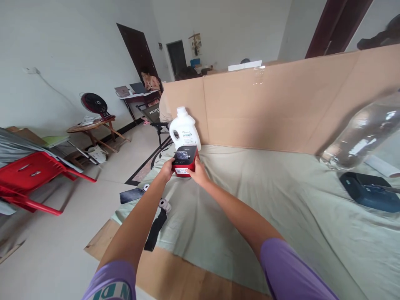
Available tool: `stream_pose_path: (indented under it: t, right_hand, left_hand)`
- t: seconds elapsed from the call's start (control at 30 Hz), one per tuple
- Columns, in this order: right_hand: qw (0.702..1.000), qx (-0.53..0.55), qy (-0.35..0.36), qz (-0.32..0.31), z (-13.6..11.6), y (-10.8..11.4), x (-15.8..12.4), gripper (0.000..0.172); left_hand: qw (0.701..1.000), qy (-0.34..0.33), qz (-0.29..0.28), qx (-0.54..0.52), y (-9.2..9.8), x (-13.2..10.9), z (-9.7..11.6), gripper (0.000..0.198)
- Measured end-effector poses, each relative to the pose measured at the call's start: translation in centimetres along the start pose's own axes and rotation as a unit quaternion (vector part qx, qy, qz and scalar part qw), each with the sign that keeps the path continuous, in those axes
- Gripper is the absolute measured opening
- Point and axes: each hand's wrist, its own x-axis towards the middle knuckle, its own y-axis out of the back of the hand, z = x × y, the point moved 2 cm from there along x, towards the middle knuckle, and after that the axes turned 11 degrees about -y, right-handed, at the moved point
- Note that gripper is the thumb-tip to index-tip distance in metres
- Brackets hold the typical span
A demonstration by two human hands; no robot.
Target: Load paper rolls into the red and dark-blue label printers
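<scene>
Both of my hands grip a small red and black receipt printer at the far left part of the cloth. My left hand holds its left side, and my right hand is on its right side with the thumb at the front. A crumpled dark strip lies on the printer's top, and a white label shows on its front. Right behind it stands a white jug with a handle. Nearer to me, under my left arm, are a white paper roll with a black strip and another roll beside a dark sheet.
A cardboard wall runs along the back of the pale green cloth. To the right are a dark blue device, a white tube and a clear inflated plastic bag. A red stool lies at left; a person sits at a far desk.
</scene>
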Motion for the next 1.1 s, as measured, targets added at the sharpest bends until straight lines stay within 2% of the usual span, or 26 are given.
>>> stream_pose_path:
  t: [0.1, 0.17, 0.23, 0.27, 0.33, 0.4, 0.43, 0.5, 0.53, 0.57, 0.6, 0.67, 0.73, 0.8, 0.9, 0.97, 1.0, 1.03, 1.1]
  right_hand:
    - [1.0, 0.017, -0.022, 0.003, 0.5, 0.7, -1.2, 0.083]
    - [0.999, 0.028, -0.025, -0.001, 1.5, 2.4, -2.8, 0.077]
    - [0.999, 0.036, -0.024, 0.002, 3.1, 5.9, -5.2, 0.071]
    - [0.999, 0.037, -0.027, 0.011, 4.1, 8.5, -6.7, 0.067]
    - [0.998, 0.029, -0.021, 0.052, 6.2, 15.1, -9.9, 0.056]
    - [0.991, -0.026, -0.013, 0.13, 7.9, 23.4, -13.5, 0.045]
    - [0.98, -0.069, -0.015, 0.184, 8.4, 27.8, -15.4, 0.042]
    - [0.943, -0.166, -0.032, 0.286, 8.9, 36.4, -19.3, 0.038]
    - [0.916, -0.213, -0.041, 0.338, 8.8, 40.4, -21.2, 0.036]
    - [0.887, -0.255, -0.052, 0.381, 8.6, 43.9, -23.1, 0.034]
    - [0.86, -0.293, -0.074, 0.412, 8.3, 46.9, -24.8, 0.033]
    - [0.818, -0.334, -0.16, 0.441, 8.1, 51.4, -27.3, 0.037]
    - [0.795, -0.332, -0.258, 0.437, 8.4, 53.9, -28.6, 0.05]
    - [0.795, -0.303, -0.33, 0.41, 9.1, 54.7, -28.5, 0.07]
    - [0.816, -0.272, -0.359, 0.363, 10.2, 53.6, -26.9, 0.103]
    - [0.818, -0.28, -0.355, 0.356, 10.7, 52.3, -25.7, 0.122]
    - [0.812, -0.289, -0.355, 0.363, 10.8, 51.7, -25.3, 0.127]
    - [0.803, -0.298, -0.356, 0.374, 11.0, 51.2, -25.0, 0.129]
    - [0.785, -0.309, -0.357, 0.401, 11.2, 50.6, -24.7, 0.13]
  left_hand:
    - [0.999, -0.01, 0.05, 0.018, -0.1, 0.1, 1.0, 0.034]
    - [0.997, -0.04, 0.062, 0.026, -0.6, 0.0, 2.5, 0.039]
    - [0.994, -0.081, 0.054, 0.042, -1.4, -0.1, 4.1, 0.041]
    - [0.992, -0.102, 0.047, 0.056, -1.9, -0.2, 4.9, 0.041]
    - [0.983, -0.138, 0.047, 0.11, -2.6, -0.5, 6.1, 0.042]
    - [0.967, -0.16, 0.055, 0.19, -2.7, -0.9, 7.0, 0.046]
    - [0.956, -0.161, 0.048, 0.24, -2.5, -1.2, 7.3, 0.048]
    - [0.922, -0.147, -0.011, 0.358, -2.0, -1.8, 7.8, 0.05]
    - [0.893, -0.128, -0.053, 0.429, -1.8, -2.2, 8.0, 0.048]
    - [0.851, -0.12, -0.104, 0.5, -1.7, -2.4, 8.2, 0.043]
    - [0.802, -0.111, -0.122, 0.574, -1.8, -2.7, 8.4, 0.039]
    - [0.72, -0.079, -0.113, 0.68, -2.8, -3.3, 8.9, 0.036]
    - [0.676, -0.084, -0.094, 0.726, -5.9, -4.7, 9.1, 0.039]
    - [0.67, -0.148, -0.114, 0.719, -10.7, -7.7, 8.6, 0.045]
    - [0.688, -0.268, -0.228, 0.635, -19.2, -14.8, 5.7, 0.04]
    - [0.702, -0.367, -0.329, 0.514, -23.9, -20.0, 2.9, 0.036]
    - [0.696, -0.397, -0.368, 0.472, -25.6, -22.3, 1.6, 0.039]
    - [0.674, -0.409, -0.41, 0.458, -26.7, -24.3, 0.2, 0.045]
    - [0.64, -0.417, -0.46, 0.454, -27.6, -27.3, -2.0, 0.054]
